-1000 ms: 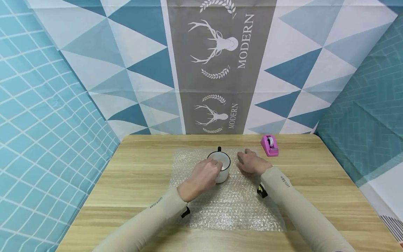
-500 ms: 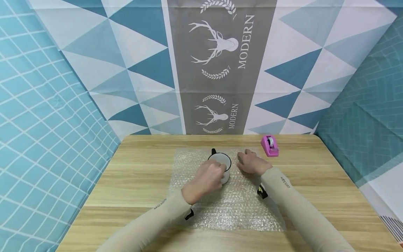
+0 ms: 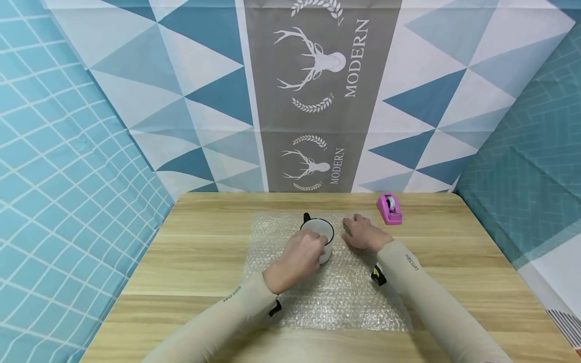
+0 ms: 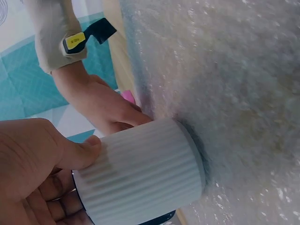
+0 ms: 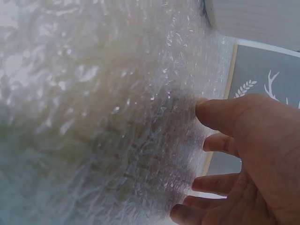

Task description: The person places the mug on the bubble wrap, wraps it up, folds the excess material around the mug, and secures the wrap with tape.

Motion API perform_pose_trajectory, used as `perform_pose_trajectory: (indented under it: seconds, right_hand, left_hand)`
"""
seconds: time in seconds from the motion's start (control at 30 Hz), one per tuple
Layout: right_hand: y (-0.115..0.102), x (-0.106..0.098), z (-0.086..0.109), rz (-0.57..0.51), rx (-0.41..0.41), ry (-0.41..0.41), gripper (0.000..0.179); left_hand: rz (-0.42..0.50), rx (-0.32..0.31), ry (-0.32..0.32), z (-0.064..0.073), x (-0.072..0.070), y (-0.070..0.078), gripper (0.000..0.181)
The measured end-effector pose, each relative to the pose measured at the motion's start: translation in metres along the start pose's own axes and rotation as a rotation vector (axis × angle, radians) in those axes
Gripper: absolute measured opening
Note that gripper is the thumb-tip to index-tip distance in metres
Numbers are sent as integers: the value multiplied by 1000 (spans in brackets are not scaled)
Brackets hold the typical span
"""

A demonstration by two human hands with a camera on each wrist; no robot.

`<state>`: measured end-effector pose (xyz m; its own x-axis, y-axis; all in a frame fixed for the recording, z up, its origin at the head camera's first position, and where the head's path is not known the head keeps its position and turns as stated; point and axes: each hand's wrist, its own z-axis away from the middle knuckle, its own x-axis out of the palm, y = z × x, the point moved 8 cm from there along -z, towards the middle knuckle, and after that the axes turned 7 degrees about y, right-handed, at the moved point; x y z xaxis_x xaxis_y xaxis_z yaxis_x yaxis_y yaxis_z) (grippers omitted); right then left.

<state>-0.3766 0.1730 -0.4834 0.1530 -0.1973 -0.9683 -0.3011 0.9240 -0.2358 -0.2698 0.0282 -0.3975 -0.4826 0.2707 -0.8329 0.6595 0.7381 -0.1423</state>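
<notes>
Head cam: pinching white cylindrical black-rimmed mug [image 3: 321,227] w/ L hand [image 3: 301,252]; pref. hold upright, steady clear bubble-wrap sheet [image 3: 347,300] w/ relaxed R hand [image 3: 361,233].

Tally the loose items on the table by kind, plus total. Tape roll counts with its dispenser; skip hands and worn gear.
Mug: 1 (in the left hand)
Bubble wrap sheet: 1 (under the mug)
Tape dispenser: 1 (pink)
Total: 3
</notes>
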Motion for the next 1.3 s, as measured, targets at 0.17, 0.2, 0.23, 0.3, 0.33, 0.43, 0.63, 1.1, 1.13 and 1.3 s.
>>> perform_pose_trajectory:
  seconds: [0.17,0.2,0.23,0.3,0.33,0.43,0.63,1.1,1.13,1.3]
  right_hand:
    - [1,-1,2,-2,9,-1,55]
    - [0,-1,2,-4,9,-1,54]
    - [0,-1,3,-6,7,0,54]
    - [-1,-2,3,-12,9,2,53]
    - [-1,-2,3,-13,8,4,52]
    - [-3,-2,3,-13,5,9,50]
    - [-4,-2,1,-7,5,5,51]
    - [0,-4,0,10,32,-16,55]
    - [0,-4,-1,12,33,-16,54]
    - [-1,-3,-2,28,31,-12,48]
  left_hand:
    - [-37,22,-7,2,1,1,12]
    - [-41,21,-10,3,0,1,11]
    - [-43,20,-12,3,0,1,11]
    - [-41,16,-15,3,0,0,11]
    - [-40,12,-20,3,0,0,12]
    - [-30,8,-36,3,1,-3,15]
    - [9,-15,-92,3,1,-12,19]
    - [-26,17,-88,2,3,-13,13]
    - [-21,8,-94,3,3,-13,14]
    - [18,-28,-115,6,3,-14,20]
